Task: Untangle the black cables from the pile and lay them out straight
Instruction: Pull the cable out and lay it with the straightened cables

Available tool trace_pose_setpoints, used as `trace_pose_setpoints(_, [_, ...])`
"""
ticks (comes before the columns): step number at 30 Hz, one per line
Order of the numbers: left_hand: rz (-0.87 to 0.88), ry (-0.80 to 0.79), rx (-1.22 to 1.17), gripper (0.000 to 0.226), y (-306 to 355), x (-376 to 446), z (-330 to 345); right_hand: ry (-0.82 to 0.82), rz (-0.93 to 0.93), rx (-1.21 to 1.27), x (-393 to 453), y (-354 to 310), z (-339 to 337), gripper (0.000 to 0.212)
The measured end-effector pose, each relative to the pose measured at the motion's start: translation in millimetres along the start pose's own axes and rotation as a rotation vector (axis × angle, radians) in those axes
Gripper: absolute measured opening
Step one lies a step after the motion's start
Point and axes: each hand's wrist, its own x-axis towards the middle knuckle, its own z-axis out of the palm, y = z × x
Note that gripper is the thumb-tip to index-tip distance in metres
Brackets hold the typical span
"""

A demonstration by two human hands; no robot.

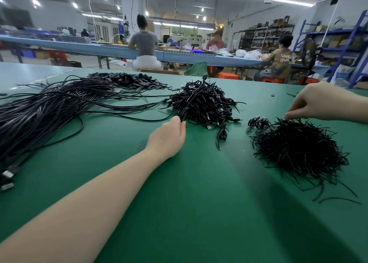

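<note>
A tangled pile of coiled black cables [203, 103] with USB plugs sits mid-table. My left hand [169, 137] reaches to its left edge and pinches a cable there between thumb and fingers. To the left lies a long bundle of straightened black cables [45, 111], fanned across the green table [199, 203]. On the right is a heap of short black ties [298, 149]. My right hand [316, 103] hovers over the heap's top, fingers curled down, fingertips touching or pinching a tie.
A small coiled cable [257, 122] lies beside the tie heap. A flat stack of black tags [131, 79] sits at the table's far side. Several people sit at a blue bench [111, 50] behind; shelving [338, 39] stands at the right.
</note>
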Motion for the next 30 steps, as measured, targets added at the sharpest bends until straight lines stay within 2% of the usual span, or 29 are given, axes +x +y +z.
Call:
trace_pose_setpoints(3, [0.003,-0.01,-0.001,0.035,0.6,-0.2,0.0,-0.1,0.077,0.04,4.1,-6.6,-1.5,0.025])
trace_pose_setpoints(5, [0.003,-0.016,0.002,0.035,0.4,0.0,0.4,-0.106,0.116,0.056,5.3,-11.3,-1.7,0.024])
trace_pose_setpoints(7, [0.005,-0.018,0.008,0.035,0.3,0.2,0.7,0.063,0.072,0.028,4.4,-16.2,-0.8,0.028])
trace_pose_setpoints(10, [0.02,-0.018,0.012,0.035,1.1,1.6,1.2,0.457,-0.073,-0.014,-5.1,-34.2,0.8,0.029])
trace_pose_setpoints(12, [0.017,-0.038,-0.01,0.035,0.6,2.4,0.9,0.575,-0.157,0.167,-11.4,-63.1,6.5,0.025])
trace_pose_setpoints(15, [0.0,-0.126,-0.086,0.034,-1.1,3.7,-2.0,0.537,-0.13,0.734,-12.6,-122.7,28.1,0.013])
trace_pose_setpoints(17, [-0.029,-0.174,-0.184,0.031,-3.4,5.4,-4.7,0.485,-0.056,0.97,-4.3,-159.2,48.7,0.014])
trace_pose_setpoints(19, [-0.066,-0.209,-0.297,0.026,-5.7,8.1,-8.0,0.471,-0.015,1.054,7.4,-187.9,65.6,0.016])
trace_pose_setpoints(22, [-0.084,-0.233,-0.336,0.027,-8.0,11.0,-13.7,0.489,-0.041,1.117,22.8,-217.3,80.2,0.015])
trace_pose_setpoints(27, [0.022,-0.283,-0.227,0.021,-8.0,12.9,-12.4,0.591,-0.083,1.104,30.4,-226.0,95.1,0.01])
trace_pose_setpoints(30, [0.068,-0.307,-0.093,0.022,-7.8,14.0,-8.6,0.6,-0.072,1.19,31.9,-218.0,95.9,0.011])
